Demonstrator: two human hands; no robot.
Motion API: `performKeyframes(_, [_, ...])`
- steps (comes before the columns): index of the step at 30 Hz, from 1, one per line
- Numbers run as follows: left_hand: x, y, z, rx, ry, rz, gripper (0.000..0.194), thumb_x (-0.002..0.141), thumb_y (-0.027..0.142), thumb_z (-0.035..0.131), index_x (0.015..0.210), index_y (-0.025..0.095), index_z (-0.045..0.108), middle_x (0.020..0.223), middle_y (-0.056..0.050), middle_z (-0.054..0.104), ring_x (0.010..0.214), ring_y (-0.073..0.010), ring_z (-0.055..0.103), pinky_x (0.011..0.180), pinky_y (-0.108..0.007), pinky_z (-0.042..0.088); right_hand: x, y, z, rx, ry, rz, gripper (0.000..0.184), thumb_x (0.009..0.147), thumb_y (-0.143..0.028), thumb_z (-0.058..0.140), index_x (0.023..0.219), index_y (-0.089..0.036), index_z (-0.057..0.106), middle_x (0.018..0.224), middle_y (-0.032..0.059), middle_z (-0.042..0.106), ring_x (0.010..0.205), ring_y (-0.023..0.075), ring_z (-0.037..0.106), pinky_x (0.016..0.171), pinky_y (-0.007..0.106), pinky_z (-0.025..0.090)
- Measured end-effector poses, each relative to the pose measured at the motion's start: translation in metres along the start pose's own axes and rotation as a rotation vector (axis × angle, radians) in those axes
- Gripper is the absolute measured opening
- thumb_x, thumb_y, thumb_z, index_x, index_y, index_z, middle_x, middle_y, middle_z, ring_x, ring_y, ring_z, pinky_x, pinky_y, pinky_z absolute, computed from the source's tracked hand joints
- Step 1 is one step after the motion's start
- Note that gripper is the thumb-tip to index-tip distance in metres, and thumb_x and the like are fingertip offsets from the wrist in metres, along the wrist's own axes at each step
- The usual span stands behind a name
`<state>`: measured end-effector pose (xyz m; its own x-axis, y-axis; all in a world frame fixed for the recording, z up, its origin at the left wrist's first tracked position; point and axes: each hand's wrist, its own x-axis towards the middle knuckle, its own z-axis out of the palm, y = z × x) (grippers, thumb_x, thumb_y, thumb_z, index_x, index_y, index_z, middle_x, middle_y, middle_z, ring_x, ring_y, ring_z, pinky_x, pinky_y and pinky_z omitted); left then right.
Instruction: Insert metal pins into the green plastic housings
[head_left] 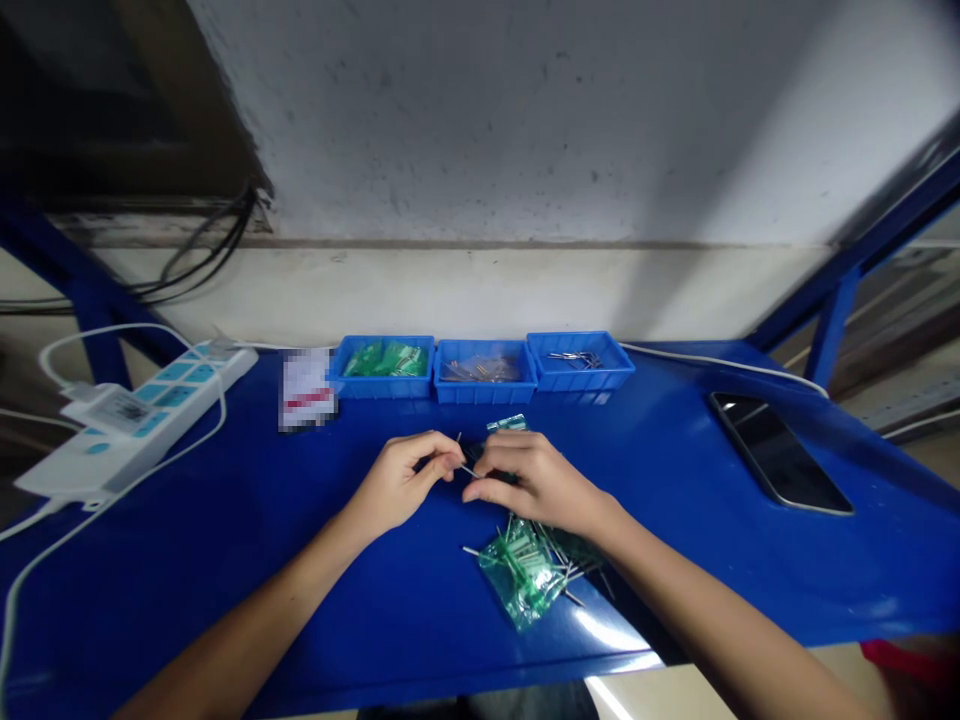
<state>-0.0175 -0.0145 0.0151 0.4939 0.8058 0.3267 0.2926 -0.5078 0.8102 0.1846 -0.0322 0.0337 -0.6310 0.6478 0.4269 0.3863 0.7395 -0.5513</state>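
My left hand (412, 478) pinches a thin metal rod (469, 471) between thumb and fingertips. My right hand (536, 480) has its fingers curled around the rod's other end, just to the right. A second thin tip shows above my left fingertips; whether it belongs to the same piece I cannot tell. Below my right hand lies a green plastic packet (521, 575), with several loose metal rods (574, 572) beside and under it. Another small packet (508, 423) with a pale label lies just behind my right hand, partly hidden by it.
Three blue bins stand along the wall: one with green packets (384, 388), one with a clear bag (487, 396), one with loose metal pieces (585, 381). A white power strip (135, 425) with cables lies left, a phone (780, 452) right. A blurred-out card (306, 390) lies beside the bins.
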Motion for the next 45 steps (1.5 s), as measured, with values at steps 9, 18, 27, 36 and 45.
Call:
performKeyframes(9, [-0.001, 0.001, 0.000, -0.060, 0.013, -0.004, 0.017, 0.087, 0.025, 0.052, 0.077, 0.015, 0.061, 0.064, 0.001, 0.061, 0.056, -0.0089, 0.056, 0.054, -0.018, 0.042, 0.001, -0.003, 0.001, 0.139, -0.008, 0.058, 0.026, 0.088, -0.038, 0.054, 0.078, -0.016, 0.061, 0.071, 0.0012, 0.059, 0.065, 0.0104, 0.053, 0.063, 0.024, 0.039])
performKeyframes(18, [-0.003, -0.007, 0.011, -0.023, 0.021, -0.061, 0.024, 0.090, 0.028, 0.045, 0.073, 0.015, 0.055, 0.058, 0.003, 0.053, 0.053, -0.0085, 0.050, 0.053, -0.019, 0.037, -0.002, -0.005, 0.006, -0.083, -0.008, 0.083, 0.032, 0.090, -0.043, 0.049, 0.075, -0.017, 0.059, 0.071, 0.0016, 0.060, 0.067, 0.0125, 0.052, 0.063, 0.025, 0.036])
performKeyframes(27, [-0.002, -0.004, 0.019, 0.096, -0.014, -0.140, 0.031, 0.091, 0.031, 0.039, 0.064, 0.017, 0.045, 0.055, 0.005, 0.044, 0.052, -0.0085, 0.043, 0.052, -0.021, 0.031, -0.001, -0.002, 0.008, -0.473, 0.012, 0.099, 0.037, 0.093, -0.044, 0.040, 0.077, -0.017, 0.060, 0.070, 0.0034, 0.060, 0.067, 0.0149, 0.051, 0.061, 0.028, 0.033])
performKeyframes(36, [-0.001, -0.002, 0.015, -0.040, -0.160, -0.235, 0.036, 0.090, 0.036, 0.036, 0.061, 0.017, 0.043, 0.058, 0.003, 0.047, 0.057, -0.0107, 0.045, 0.056, -0.023, 0.035, 0.000, 0.000, 0.009, -0.492, 0.017, -0.001, 0.036, 0.094, -0.039, 0.040, 0.075, -0.016, 0.059, 0.069, 0.0037, 0.060, 0.064, 0.0141, 0.049, 0.059, 0.027, 0.032])
performKeyframes(45, [0.003, -0.002, 0.013, -0.131, -0.029, -0.269, 0.039, 0.091, 0.044, 0.034, 0.066, 0.018, 0.047, 0.056, 0.003, 0.046, 0.055, -0.0115, 0.045, 0.057, -0.023, 0.037, 0.000, -0.005, 0.000, -0.524, -0.011, 0.057, 0.023, 0.093, -0.026, 0.041, 0.088, -0.017, 0.061, 0.077, 0.0052, 0.063, 0.072, 0.0164, 0.051, 0.065, 0.030, 0.032])
